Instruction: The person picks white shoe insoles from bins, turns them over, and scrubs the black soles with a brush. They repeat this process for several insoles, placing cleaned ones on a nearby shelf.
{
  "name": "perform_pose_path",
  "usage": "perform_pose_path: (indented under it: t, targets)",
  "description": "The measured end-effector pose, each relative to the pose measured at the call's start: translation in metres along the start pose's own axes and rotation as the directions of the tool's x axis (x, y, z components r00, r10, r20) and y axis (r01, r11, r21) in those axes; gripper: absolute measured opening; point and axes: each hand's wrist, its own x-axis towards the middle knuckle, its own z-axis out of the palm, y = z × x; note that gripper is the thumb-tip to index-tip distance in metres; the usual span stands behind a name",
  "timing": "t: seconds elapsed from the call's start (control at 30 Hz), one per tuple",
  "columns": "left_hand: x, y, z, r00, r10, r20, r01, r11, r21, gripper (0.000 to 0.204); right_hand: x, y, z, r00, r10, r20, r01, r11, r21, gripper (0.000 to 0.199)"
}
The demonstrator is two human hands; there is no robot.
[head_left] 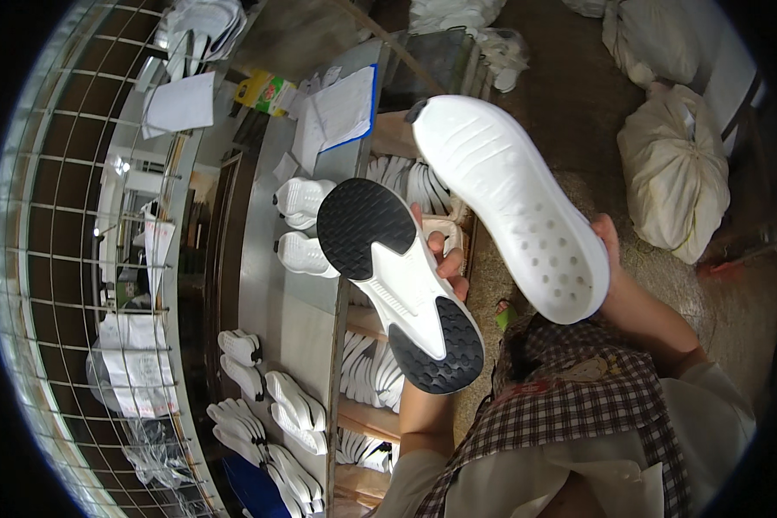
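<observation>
My left hand [447, 257] is closed round the edge of a shoe sole [394, 289], whose underside faces up: white in the middle, with black textured pads at both ends. Most of its palm is hidden behind that sole. Over to the right, my right hand [609, 244] grips a second shoe sole [514, 203] by its lower side edge. This one shows its white inner side, with ridges at one end, round dimples at the other and a black tip at the top. The two soles are held up side by side, apart from each other.
A grey bench [285, 302] to the left carries several pairs of white soles [296, 410] and a blue clipboard with paper [345, 112]. Crates [380, 319] packed with soles stand below it. A wire grid [78, 242] borders the far left. Tied white sacks [673, 173] lie at right.
</observation>
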Motion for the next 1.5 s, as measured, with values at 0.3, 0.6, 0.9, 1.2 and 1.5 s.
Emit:
perform_pose_path:
  t: [0.3,0.6,0.9,1.2,1.5]
  targets:
    - [0.001,-0.008,0.013,0.997,0.07,-0.034,-0.068,0.996,0.06,0.071,-0.008,-0.003,0.012,0.996,-0.039,-0.084,0.037,0.999,-0.025,0.075]
    - [-0.034,-0.012,-0.042,0.857,0.181,-0.483,-0.017,0.945,0.325,0.047,0.001,0.013,0.024,0.973,-0.172,-0.156,-0.018,0.614,-0.789,0.088]
    - [-0.014,-0.005,0.006,0.959,-0.002,-0.284,-0.002,1.0,-0.012,0.06,-0.01,0.019,-0.016,0.969,0.063,-0.237,-0.06,0.998,0.018,0.076]
    - [-0.01,-0.011,0.027,0.943,0.082,-0.323,-0.101,0.994,-0.044,0.063,-0.017,0.016,-0.007,0.953,-0.023,-0.301,0.009,0.999,-0.049,0.074]
    - [-0.013,-0.008,0.02,0.925,0.087,-0.37,-0.114,0.992,-0.051,0.056,-0.018,0.014,-0.012,0.949,-0.032,-0.312,0.002,0.995,-0.096,0.074]
